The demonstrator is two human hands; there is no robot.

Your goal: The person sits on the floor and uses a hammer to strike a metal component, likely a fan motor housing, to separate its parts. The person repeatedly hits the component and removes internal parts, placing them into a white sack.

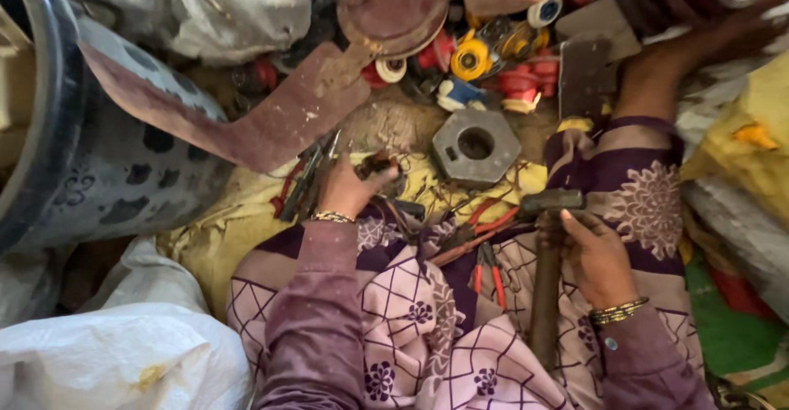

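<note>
We look down on a person seated on the ground amid scrap, legs covered by a purple patterned garment [427, 328] that fills the lower middle of the view. Under the work lies a yellow cloth [205, 246], dusty and crumpled. At nine o'clock stands a large dark patterned drum [107, 163], and at seven o'clock a white plastic sack [107, 352]. A rusty curved metal sheet [271, 122] runs from ten o'clock toward the centre. At twelve o'clock we see a heap of red and yellow plastic parts [485, 57], and just below it, near the centre, a grey hexagonal metal block [475, 145] with a round hole, lying flat on the cloth. Red-handled pliers [489, 270] rest on the lap at about six o'clock from that block.

The left hand [349, 186] sits at eight o'clock from the hexagonal block, its fingers curled around a small dark part [378, 165] that it pinches at the fingertips; we cannot tell what the part is. The right hand [600, 258] lies at four o'clock from the block, fingers wrapped about the wooden handle of a hammer [549, 237], whose dark head points toward the block. The two hands are well apart, with the pliers between them. A bare foot [657, 73] stretches toward one o'clock.
</note>
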